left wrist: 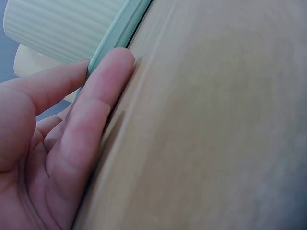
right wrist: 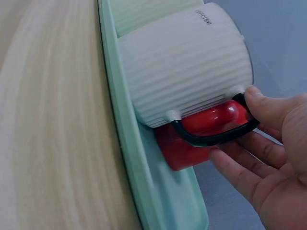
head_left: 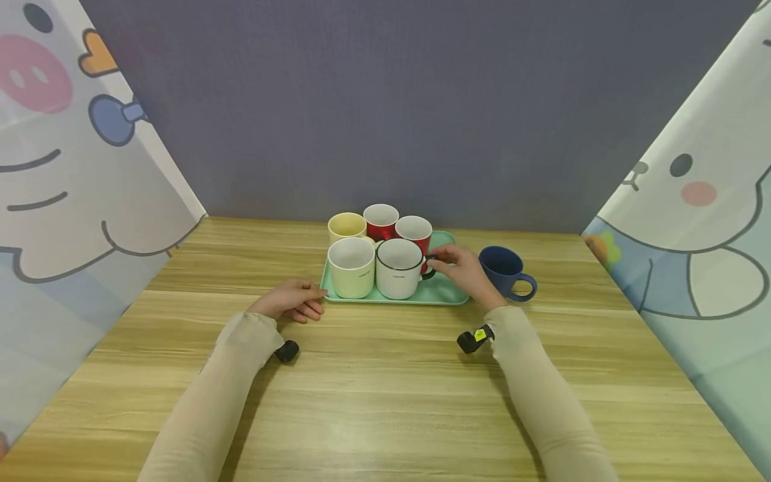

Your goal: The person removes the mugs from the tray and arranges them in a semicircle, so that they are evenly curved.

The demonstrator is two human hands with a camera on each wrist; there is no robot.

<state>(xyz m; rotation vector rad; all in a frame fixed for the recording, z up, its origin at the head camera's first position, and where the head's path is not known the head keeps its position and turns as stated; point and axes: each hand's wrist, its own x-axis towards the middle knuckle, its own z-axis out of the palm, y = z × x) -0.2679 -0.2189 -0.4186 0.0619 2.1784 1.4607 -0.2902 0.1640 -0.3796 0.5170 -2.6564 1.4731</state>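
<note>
A mint-green tray (head_left: 444, 292) holds several mugs. At its front stands a white ribbed mug (head_left: 397, 282) with a black rim and a black handle (right wrist: 206, 139). My right hand (head_left: 462, 269) pinches that handle, thumb near its upper end and the other fingers behind it. My left hand (head_left: 292, 300) grips the tray's front left corner, the thumb over the rim and fingers along its outer side. Just inside that corner is a pale cream-green ribbed mug (head_left: 352, 280), beside the white one. The white mug partly hides a red mug (right wrist: 184, 155).
Behind the front pair, a yellow mug (head_left: 346, 225) and another red mug (head_left: 380, 231) with a white inside stand on the tray. Off the tray, right of my right hand, a dark blue mug (head_left: 501, 268) sits on the wooden table (head_left: 385, 395). A grey panel (head_left: 385, 114) rises behind.
</note>
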